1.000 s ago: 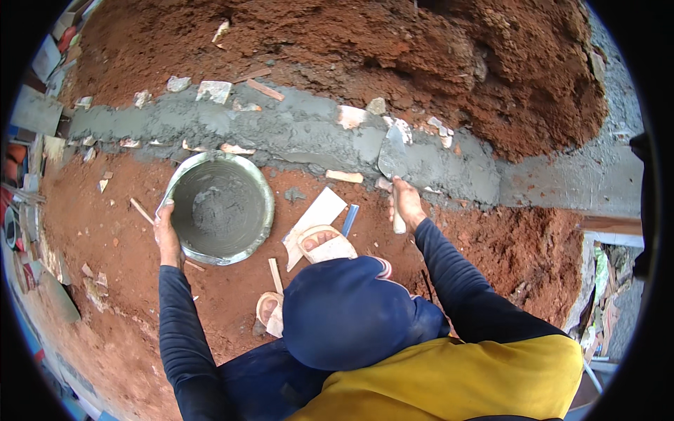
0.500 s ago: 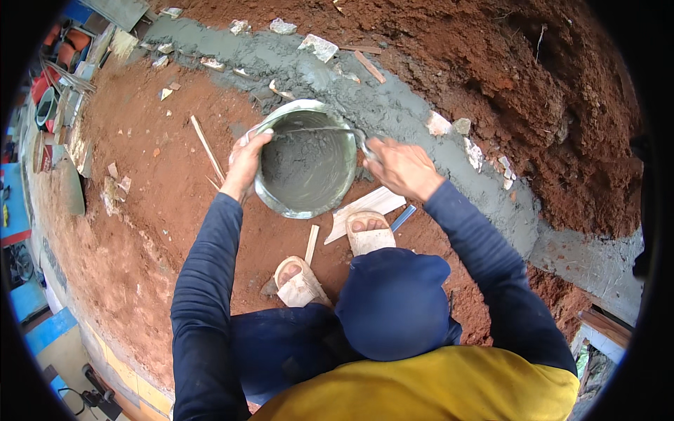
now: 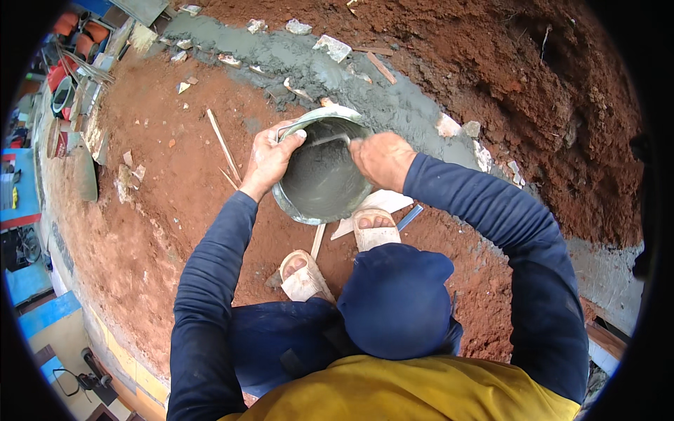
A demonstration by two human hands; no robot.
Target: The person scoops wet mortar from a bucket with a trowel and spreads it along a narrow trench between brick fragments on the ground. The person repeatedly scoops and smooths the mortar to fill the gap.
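A round bucket (image 3: 324,184) with a grey, mortar-smeared inside is held up in front of me, tilted, above my sandalled feet. My left hand (image 3: 270,160) is closed round its left rim, thumb over the edge. At its right side my right hand (image 3: 382,160) is a fist round the handle of a trowel (image 3: 330,139). Only the bent metal neck and part of the trowel's blade show inside the bucket's mouth; the handle is hidden by my fingers. Wet mortar coats the bucket's wall and bottom.
A band of wet grey mortar (image 3: 414,105) with pale stones (image 3: 333,48) along it curves beyond the bucket, below a red earth bank (image 3: 562,119). Wood strips (image 3: 223,146) and a blue strip (image 3: 409,217) lie on the red soil. Clutter (image 3: 67,91) stands far left.
My right hand has moved left and closer to the bucket, bringing the trowel deeper against its inner wall. The bucket has shifted slightly right and its far rim has tipped up.
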